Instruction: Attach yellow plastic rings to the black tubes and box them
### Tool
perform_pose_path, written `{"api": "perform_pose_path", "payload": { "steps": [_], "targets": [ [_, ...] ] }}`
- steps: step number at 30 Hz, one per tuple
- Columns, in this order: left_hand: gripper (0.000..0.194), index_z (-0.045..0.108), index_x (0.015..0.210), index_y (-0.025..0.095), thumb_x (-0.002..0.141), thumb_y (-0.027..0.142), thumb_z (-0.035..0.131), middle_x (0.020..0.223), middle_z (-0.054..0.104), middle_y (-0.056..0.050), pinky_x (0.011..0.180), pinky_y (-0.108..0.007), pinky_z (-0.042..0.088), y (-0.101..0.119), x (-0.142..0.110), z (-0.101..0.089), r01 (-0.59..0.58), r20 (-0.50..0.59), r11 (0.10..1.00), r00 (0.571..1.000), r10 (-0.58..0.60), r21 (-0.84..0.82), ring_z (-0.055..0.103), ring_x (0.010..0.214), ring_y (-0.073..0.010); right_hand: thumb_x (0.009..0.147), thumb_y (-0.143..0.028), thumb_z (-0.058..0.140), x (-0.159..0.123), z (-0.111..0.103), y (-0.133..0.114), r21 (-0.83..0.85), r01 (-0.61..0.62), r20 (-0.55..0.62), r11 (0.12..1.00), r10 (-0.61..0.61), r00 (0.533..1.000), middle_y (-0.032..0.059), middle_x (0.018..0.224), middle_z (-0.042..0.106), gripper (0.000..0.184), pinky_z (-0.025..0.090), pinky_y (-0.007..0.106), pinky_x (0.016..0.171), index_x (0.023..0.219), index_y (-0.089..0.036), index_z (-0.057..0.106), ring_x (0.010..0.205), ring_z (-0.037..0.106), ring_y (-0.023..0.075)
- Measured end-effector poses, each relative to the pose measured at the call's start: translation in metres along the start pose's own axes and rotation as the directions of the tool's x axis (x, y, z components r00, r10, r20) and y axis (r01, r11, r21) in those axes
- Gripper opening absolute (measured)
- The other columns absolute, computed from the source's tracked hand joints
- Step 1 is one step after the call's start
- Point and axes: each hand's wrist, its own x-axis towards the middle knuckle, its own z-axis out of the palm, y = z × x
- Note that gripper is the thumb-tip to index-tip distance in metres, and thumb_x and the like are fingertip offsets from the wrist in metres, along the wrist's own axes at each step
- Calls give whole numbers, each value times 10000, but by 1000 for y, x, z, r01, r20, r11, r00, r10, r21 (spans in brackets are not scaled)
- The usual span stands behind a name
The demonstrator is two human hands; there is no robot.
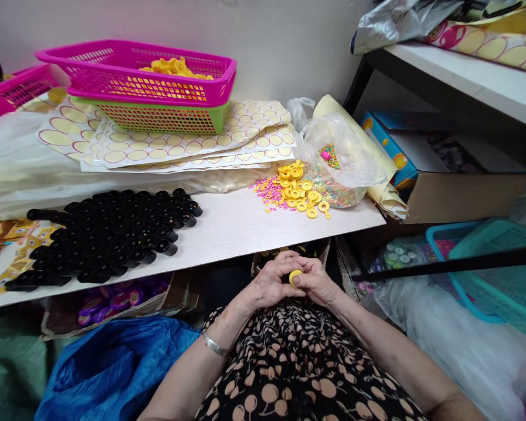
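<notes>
Over my lap, both hands meet around a small yellow round plastic piece [295, 277]. My right hand [319, 282] pinches it, with the thumb against its face. Closed about its other side is my left hand [272, 282], fingers wrapped and partly overlapping the right. Most of the piece's underside is hidden by the fingers. On the table ahead lies a heap of similar yellow ring-shaped plastic pieces [298, 190] with small tabs. Pink and yellow beads [269, 192] are scattered beside them, and a clear plastic bag [346, 196] of multicoloured beads stands to their right.
Many black cylindrical pieces [114, 234] stand packed on the white table [228, 225] at left. Behind them, stacked pink [158, 90] and green baskets [158, 117] rest on sticker sheets [193, 153]. A cardboard box [460, 196] sits under the right shelf. Blue sacking [127, 362] lies low at left.
</notes>
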Motion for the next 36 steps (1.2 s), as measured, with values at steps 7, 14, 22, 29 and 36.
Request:
{"api": "perform_pose_path", "payload": {
  "steps": [7,14,22,29,36],
  "targets": [
    [326,675,877,178,581,278,770,884,643,-50,1017,-411,283,-16,-11,-3,49,-68,994,996,-55,-98,399,1164,-234,476,-245,809,2,-1,1,62,-178,116,982,170,979,27,918,571,542,391,203,635,980,-139,640,774,501,118],
    [261,671,680,156,522,321,795,661,600,-4,970,-394,342,-17,-5,0,-62,-105,998,992,64,22,536,832,-180,574,-243,760,5,9,5,97,-108,59,989,102,993,24,792,575,346,391,200,595,884,-123,662,704,489,112],
    [618,633,1073,184,488,264,817,907,641,-57,934,-388,394,-26,-9,-10,23,-110,1000,994,-22,3,464,1088,-241,487,-90,764,10,2,13,213,-176,53,961,169,984,8,890,582,475,374,141,513,943,-166,656,669,480,74],
    [314,676,903,178,602,230,752,821,662,-47,992,-438,337,-6,1,-8,-132,-12,983,991,135,127,550,950,-215,462,-134,783,1,-4,9,275,-197,118,941,170,978,20,885,612,581,433,196,603,1015,-168,610,737,554,121],
    [588,581,1118,228,565,295,769,1014,553,-70,826,-397,460,0,-14,9,-33,-436,962,887,153,270,519,950,-215,474,-219,810,-4,2,0,46,84,-80,995,-80,994,17,1025,559,529,392,318,890,973,-226,633,1004,494,194]
  ]
}}
